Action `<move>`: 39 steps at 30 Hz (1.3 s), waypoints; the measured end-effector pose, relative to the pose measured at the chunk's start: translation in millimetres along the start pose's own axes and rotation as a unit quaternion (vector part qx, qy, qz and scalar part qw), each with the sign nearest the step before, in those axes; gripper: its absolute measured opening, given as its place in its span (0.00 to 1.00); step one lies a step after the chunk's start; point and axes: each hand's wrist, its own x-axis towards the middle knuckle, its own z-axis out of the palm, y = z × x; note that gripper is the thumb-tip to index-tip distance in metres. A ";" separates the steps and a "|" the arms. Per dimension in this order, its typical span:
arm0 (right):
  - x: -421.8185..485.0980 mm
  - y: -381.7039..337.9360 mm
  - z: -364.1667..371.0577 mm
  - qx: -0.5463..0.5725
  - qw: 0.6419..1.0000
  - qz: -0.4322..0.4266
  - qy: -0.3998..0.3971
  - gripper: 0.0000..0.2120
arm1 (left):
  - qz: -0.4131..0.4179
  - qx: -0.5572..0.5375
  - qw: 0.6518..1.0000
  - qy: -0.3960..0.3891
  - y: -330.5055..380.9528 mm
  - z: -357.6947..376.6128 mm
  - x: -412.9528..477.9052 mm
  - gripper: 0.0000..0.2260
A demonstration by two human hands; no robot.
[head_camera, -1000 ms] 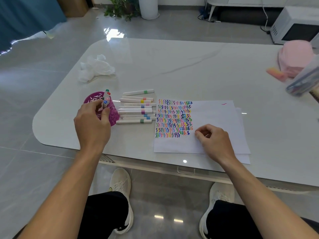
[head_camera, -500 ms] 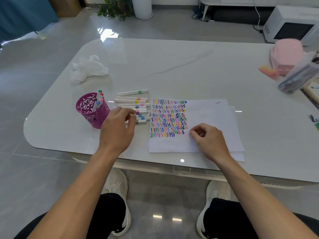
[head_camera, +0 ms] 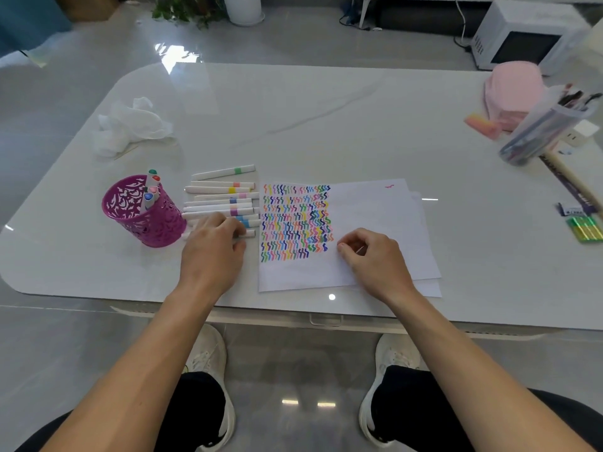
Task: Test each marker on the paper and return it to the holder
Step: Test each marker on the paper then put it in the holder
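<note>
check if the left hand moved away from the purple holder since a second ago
Yes. The left hand has gone from the purple holder rightward to the row of markers beside the paper.

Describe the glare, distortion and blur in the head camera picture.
Head view: window glare washes the table at its far left edge and the floor beyond; small lamp reflections dot its near edge. Wide-angle distortion bows the table edges and stretches the forearms. The paper, the markers and the left hand are sharp; the right-edge clutter is smeared.

Single head-mounted wide-angle view.
The camera looks forward and down from above the near edge of the glossy white rounded table (head_camera: 326,125), close to it.
</note>
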 end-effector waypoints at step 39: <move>-14.9 -20.3 -10.3 0.073 0.993 -0.091 0.016 0.15 | -0.013 -0.452 0.889 -0.076 66.3 -15.2 -13.1 0.04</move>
